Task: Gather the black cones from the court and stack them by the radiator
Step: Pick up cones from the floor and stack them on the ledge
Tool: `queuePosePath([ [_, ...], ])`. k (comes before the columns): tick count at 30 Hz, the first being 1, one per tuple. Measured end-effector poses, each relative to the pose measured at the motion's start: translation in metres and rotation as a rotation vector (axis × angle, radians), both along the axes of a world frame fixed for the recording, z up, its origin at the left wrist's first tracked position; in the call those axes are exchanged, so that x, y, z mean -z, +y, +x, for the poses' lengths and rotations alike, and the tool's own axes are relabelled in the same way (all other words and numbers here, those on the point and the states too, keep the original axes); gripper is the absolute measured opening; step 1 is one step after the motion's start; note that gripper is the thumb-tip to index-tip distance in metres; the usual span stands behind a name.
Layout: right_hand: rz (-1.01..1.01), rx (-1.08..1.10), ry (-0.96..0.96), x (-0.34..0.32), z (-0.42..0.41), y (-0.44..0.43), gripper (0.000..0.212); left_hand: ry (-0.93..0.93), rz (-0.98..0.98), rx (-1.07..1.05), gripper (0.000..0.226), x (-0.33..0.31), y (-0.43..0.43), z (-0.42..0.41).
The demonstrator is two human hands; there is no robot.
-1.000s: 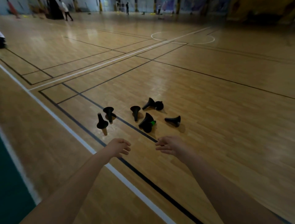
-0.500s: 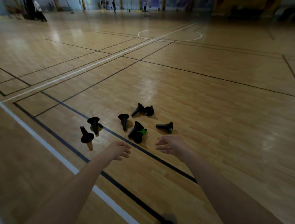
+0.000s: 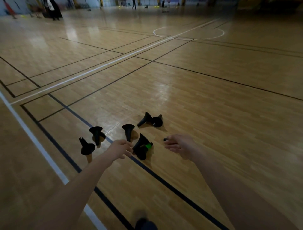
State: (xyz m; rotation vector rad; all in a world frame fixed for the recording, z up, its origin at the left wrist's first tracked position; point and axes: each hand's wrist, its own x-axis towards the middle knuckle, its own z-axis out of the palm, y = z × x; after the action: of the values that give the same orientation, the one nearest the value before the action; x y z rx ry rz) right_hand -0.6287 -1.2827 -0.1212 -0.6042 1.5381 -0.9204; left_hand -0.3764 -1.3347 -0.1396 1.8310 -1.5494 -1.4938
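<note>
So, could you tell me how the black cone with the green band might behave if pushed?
Lying on its side, flared base wide and neck narrow, the cone with the green band would probably roll in a curve rather than straight. It looks like moulded plastic, so it is likely light and stiff.

Text: none readable | black cones point(image 3: 96, 131): no legible label | court floor point(image 3: 196, 106): painted lines only | far wall point(image 3: 98, 2): blurred
</note>
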Motion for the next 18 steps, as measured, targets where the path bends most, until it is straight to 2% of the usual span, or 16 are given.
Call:
queuePosePath([
  [10, 0.068, -0.059, 0.044, 0.003, -0.022, -0.164, 0.006, 0.066, 0.074, -0.092, 0.022, 0.018, -0.166, -0.022],
  [18, 0.100, -0.100, 0.064, 0.006, -0.034, -0.283, 0.009, 0.075, 0.129, -0.117, 0.022, 0.011, -0.276, -0.035],
])
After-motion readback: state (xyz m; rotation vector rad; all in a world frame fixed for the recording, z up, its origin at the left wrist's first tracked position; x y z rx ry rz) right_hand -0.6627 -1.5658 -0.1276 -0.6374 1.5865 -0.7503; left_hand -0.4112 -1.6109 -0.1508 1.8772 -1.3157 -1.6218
